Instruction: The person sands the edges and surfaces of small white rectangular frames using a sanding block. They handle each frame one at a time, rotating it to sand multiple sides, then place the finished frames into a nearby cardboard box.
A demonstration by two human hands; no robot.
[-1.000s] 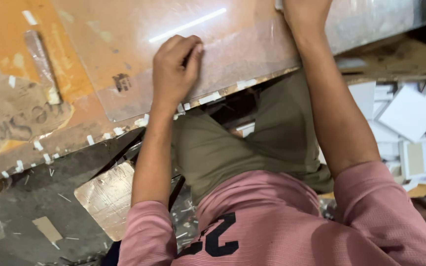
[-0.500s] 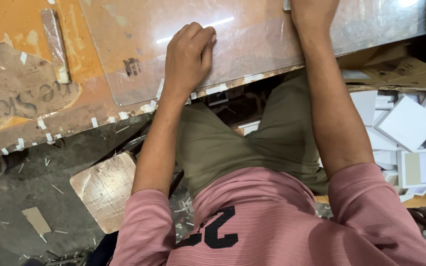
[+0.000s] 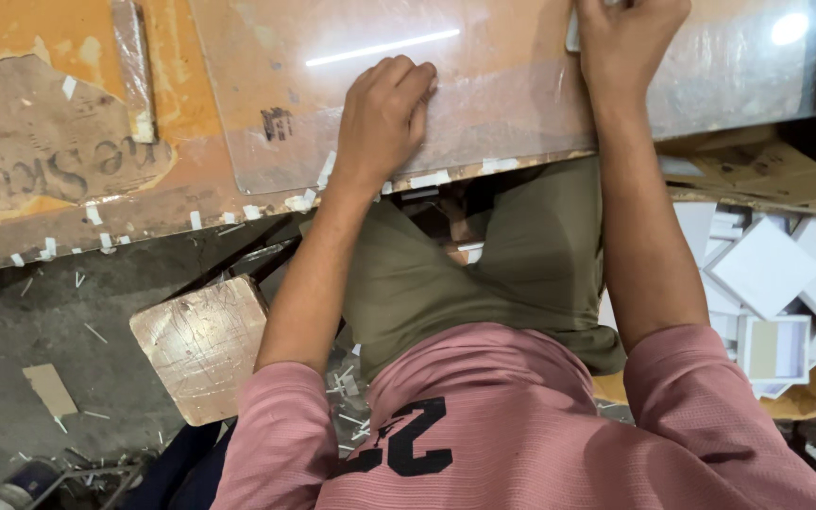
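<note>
Left hand (image 3: 384, 118): laid palm-down on the clear glass sheet (image 3: 484, 85), fingers curled loosely together with the tips pressed against the surface, nothing gripped; the wrist is positioned just above the near edge of the sheet. Right hand (image 3: 627, 38): set on the same sheet near the top of the view, partly cut off by the frame, fingers bent over a small pale object whose kind cannot be told; whether it is gripped cannot be told. Glass sheet: lying flat on the orange worktable (image 3: 68, 203), its near edge running almost level with the table's front edge, a bright strip of reflected light shown across its upper part and a round glare spot at the far right. Brown paper patch (image 3: 59, 137): stuck to the tabletop at left, marked with dark handwriting, well apart from both hands. Clear narrow strip (image 3: 134, 66): resting upright on the table just beside the patch. White offcuts (image 3: 299, 200): scattered along the table's front edge, some touching the sheet's corner. Square wooden stool top (image 3: 202, 345): seen below the table, beside the left forearm. White square boxes (image 3: 772, 274): heaped at right beneath the table edge, one shown open with a tan insert. Pink shirt and olive trousers: worn by the seated person
</note>
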